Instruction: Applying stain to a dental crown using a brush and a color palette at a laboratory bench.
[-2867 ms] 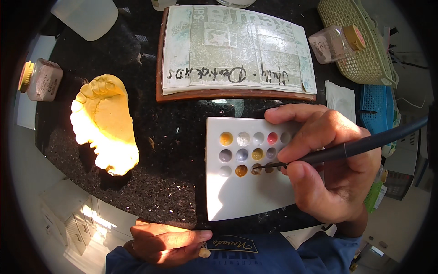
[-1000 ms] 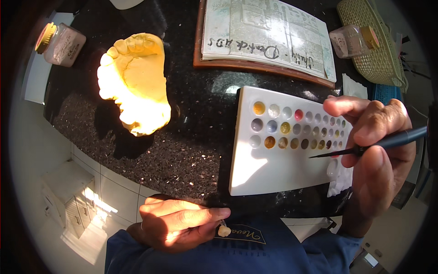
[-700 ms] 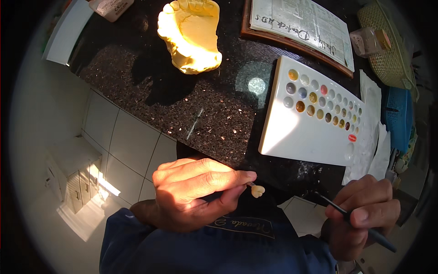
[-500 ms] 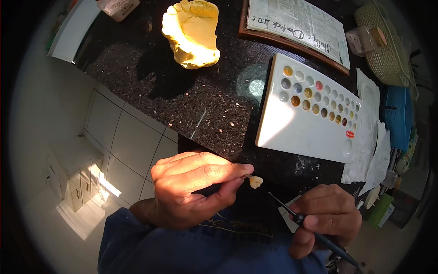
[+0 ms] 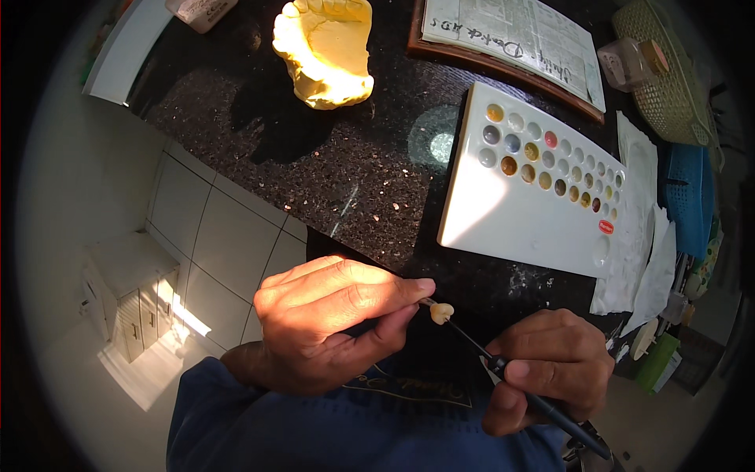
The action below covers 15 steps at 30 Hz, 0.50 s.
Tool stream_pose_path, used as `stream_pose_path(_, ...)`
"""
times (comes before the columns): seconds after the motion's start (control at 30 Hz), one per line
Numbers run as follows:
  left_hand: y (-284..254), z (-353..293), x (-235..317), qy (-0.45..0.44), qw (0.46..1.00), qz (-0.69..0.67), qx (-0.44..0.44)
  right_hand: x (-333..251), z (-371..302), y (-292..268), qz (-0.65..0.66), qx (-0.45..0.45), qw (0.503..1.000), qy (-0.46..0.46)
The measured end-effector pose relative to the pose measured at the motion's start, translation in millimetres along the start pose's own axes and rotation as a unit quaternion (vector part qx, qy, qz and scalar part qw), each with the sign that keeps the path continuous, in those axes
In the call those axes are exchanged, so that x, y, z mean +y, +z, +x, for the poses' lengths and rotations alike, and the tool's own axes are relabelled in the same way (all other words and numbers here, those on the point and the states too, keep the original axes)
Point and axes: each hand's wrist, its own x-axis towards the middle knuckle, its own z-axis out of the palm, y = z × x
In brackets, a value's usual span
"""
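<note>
A small cream-coloured dental crown [image 5: 442,314] sits on the end of a thin stem. My left hand [image 5: 334,322] pinches that stem between thumb and forefinger, just off the counter's front edge. In my right hand [image 5: 554,366] is a fine brush with a dark handle [image 5: 560,414], its thin tip touching or almost touching the crown's lower right side. Beyond my hands, a white palette [image 5: 503,228] lies on the counter, its round wells filled with pastes of several colours. A yellow plaster dental model [image 5: 334,79] stands at the far left, brightly sunlit.
The dark speckled counter [image 5: 362,177] carries a wood-edged board with paper [image 5: 503,39] at the back. White tissues [image 5: 638,259], a lidded jar [image 5: 625,64], a woven basket [image 5: 668,102] and a blue basket [image 5: 690,204] line the right. A small cabinet [image 5: 130,291] stands on the floor at left.
My right hand has moved left and slightly up, bringing the brush tip from a gap away to the crown. The crown has turned slightly.
</note>
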Motion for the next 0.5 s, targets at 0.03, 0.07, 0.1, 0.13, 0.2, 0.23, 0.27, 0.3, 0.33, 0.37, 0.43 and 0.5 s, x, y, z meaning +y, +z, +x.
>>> stream_pose_path(0.03,-0.2,-0.3,-0.1,0.001,1.0,0.001,0.0,0.0,0.6,-0.1,-0.002,-0.004,1.0,-0.002)
stream_pose_path(0.07,0.0,-0.4,-0.4,0.0,1.0,0.001,0.0,-0.6,1.0,-0.4,-0.002,-0.004,1.0,-0.001)
stream_pose_path(0.1,0.1,-0.7,-0.6,0.001,1.0,-0.001,0.0,-1.3,1.3,-0.7,-0.008,-0.01,1.0,0.002)
stream_pose_path(0.13,0.2,-1.1,-0.8,0.002,1.0,-0.002,0.0,-1.7,1.6,-0.9,-0.015,-0.016,1.0,0.006)
stream_pose_path(0.2,-0.4,0.2,0.0,0.004,1.0,0.0,-0.003,-3.3,2.4,-2.9,-0.015,-0.018,1.0,0.008)
stream_pose_path(0.23,-0.6,0.7,0.2,0.006,1.0,0.002,-0.006,-3.8,2.6,-3.9,-0.015,-0.02,1.0,0.009)
stream_pose_path(0.27,-0.6,0.6,-0.2,0.005,1.0,0.003,-0.006,-2.1,2.4,-4.2,-0.014,-0.02,1.0,0.009)
stream_pose_path(0.3,-0.5,0.7,-0.8,0.008,1.0,0.001,-0.006,0.5,2.1,-4.3,-0.004,-0.02,1.0,0.0)
stream_pose_path(0.33,-0.2,0.7,-1.3,0.011,1.0,0.0,-0.006,2.4,1.6,-4.2,0.007,-0.019,1.0,-0.008)
stream_pose_path(0.37,-0.3,0.3,-1.9,0.011,1.0,0.0,-0.005,2.9,1.4,-3.4,0.007,-0.02,1.0,-0.008)
stream_pose_path(0.43,-0.5,-0.4,-3.0,0.017,1.0,-0.004,-0.002,3.2,1.3,-1.8,0.007,-0.014,1.0,-0.012)
stream_pose_path(0.5,-0.5,0.2,-2.5,0.017,1.0,-0.003,-0.004,3.2,1.3,-2.0,0.013,-0.011,1.0,-0.01)
